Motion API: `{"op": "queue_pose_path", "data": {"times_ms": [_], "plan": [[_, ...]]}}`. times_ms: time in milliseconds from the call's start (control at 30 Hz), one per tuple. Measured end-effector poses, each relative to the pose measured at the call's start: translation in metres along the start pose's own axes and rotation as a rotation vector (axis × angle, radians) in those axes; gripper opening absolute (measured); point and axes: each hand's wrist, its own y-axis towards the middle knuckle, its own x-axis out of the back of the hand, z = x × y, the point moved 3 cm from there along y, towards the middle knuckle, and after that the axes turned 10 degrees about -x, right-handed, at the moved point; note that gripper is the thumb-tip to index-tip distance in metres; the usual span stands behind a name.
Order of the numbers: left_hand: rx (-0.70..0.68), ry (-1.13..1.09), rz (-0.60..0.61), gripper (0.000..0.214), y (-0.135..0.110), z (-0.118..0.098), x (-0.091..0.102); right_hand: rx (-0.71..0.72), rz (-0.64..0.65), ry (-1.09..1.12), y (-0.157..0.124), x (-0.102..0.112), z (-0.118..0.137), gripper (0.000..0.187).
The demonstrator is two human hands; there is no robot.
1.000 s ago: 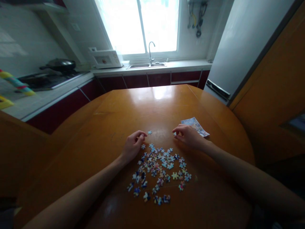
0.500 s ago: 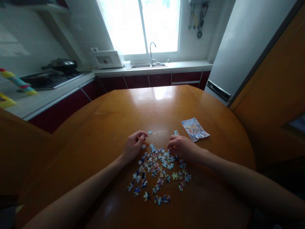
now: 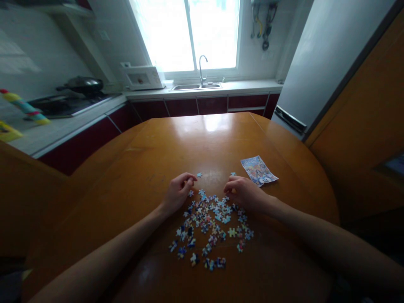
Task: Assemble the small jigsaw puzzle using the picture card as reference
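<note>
A loose heap of small jigsaw puzzle pieces [image 3: 206, 216] lies on the wooden table in front of me, mostly between my forearms. My left hand [image 3: 179, 189] rests at the heap's far left edge, fingers curled in toward the thumb; anything between them is hidden. Just beyond its fingertips lies a single light-blue puzzle piece [image 3: 199, 174]. On the far right side, my right hand [image 3: 241, 191] hovers or rests over the edge pieces with its fingers bent down and together. I cannot make out what they hold, if anything. Another pale piece [image 3: 232, 174] sits right behind its knuckles.
A printed picture sheet [image 3: 259, 170] lies on the table [image 3: 189, 143] beyond my right hand. Past the table are a counter with a sink [image 3: 195, 87], a microwave [image 3: 143, 78], and a stove with a pan [image 3: 82, 84]. A fridge [image 3: 325, 54] stands at the right.
My right hand has shifted very slightly to the right and away from me, fingers still bent. The left hand has stayed in place.
</note>
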Motion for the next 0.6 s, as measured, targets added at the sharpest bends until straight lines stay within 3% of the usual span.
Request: {"op": "queue_pose_path", "data": {"times_ms": [600], "plan": [[-0.021,0.013,0.001,0.028,0.0004,-0.0008,0.0002,0.028,0.083,-0.006,-0.0029,-0.002,0.0083,0.012]]}}
